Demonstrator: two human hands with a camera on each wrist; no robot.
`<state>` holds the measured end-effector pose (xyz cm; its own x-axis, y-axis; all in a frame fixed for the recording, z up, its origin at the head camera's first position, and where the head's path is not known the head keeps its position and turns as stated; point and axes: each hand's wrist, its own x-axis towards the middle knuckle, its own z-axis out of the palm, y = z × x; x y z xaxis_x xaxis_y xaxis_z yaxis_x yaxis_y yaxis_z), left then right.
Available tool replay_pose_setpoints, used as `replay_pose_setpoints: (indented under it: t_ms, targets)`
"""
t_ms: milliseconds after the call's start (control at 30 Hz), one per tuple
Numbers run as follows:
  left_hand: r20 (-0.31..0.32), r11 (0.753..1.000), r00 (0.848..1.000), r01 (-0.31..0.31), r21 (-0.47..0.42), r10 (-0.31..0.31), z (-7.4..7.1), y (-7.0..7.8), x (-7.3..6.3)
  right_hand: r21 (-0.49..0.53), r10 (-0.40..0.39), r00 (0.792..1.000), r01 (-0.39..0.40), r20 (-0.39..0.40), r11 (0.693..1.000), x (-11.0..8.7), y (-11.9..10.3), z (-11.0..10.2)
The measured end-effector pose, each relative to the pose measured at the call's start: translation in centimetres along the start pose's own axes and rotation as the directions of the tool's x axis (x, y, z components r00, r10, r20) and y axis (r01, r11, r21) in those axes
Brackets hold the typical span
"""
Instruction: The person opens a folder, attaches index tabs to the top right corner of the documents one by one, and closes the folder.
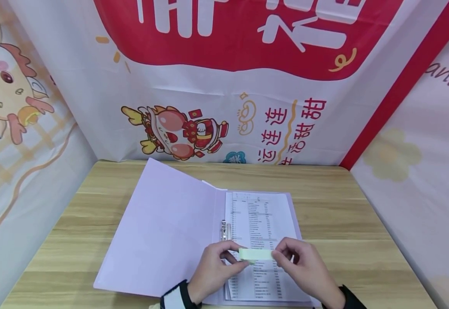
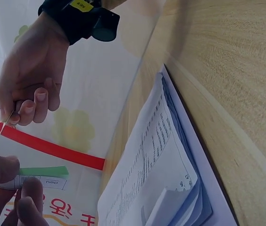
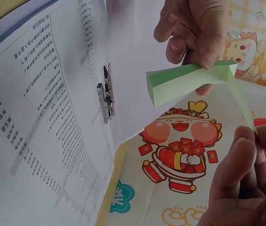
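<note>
Between finger and thumb, my left hand [image 1: 218, 267] pinches a thin pad of pale green sticky notes [image 3: 178, 81]. In the left wrist view the pad's underside carries a white printed label [image 2: 53, 182]. My right hand [image 1: 306, 262] pinches the free end of the top sticky note [image 1: 260, 254], a narrow strip stretched taut from the pad to those fingers. Both hands are over the printed sheets [image 1: 260, 223] in an open lilac folder [image 1: 162, 231]. A metal clip [image 3: 105, 96] stands along the folder's spine.
The folder lies on a wood-grain table [image 1: 348, 240], its cover spread to the left. Printed cloth [image 1: 224, 86] hangs behind the table's back edge, with more cloth at both sides. In the left wrist view, a corner of the sheets [image 2: 170, 202] curls up.
</note>
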<state>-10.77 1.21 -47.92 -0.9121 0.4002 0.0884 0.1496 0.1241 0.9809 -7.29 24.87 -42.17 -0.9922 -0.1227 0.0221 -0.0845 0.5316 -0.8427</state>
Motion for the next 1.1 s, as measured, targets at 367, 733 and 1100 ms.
replay_pose_setpoints:
  t_ms: [367, 733, 1100]
  targets:
    - [0.014, 1.000, 1.000, 0.014, -0.009, -0.014, -0.1, 0.0, 0.0, -0.029, 0.026, 1.000, -0.026, -0.006, 0.999, -0.2, -0.2, -0.3]
    - [0.007, 0.999, 0.999, 0.037, -0.009, -0.037, -0.3, -0.3, -0.1, -0.002, 0.089, 0.993, -0.090, -0.076, 0.996, -0.4, 0.2, -1.2]
    - [0.104, 0.998, 0.993, 0.064, -0.013, -0.062, 0.7, 0.6, -0.8, -0.049, 0.132, 0.979, -0.141, -0.155, 0.989, 0.0, 1.1, -2.1]
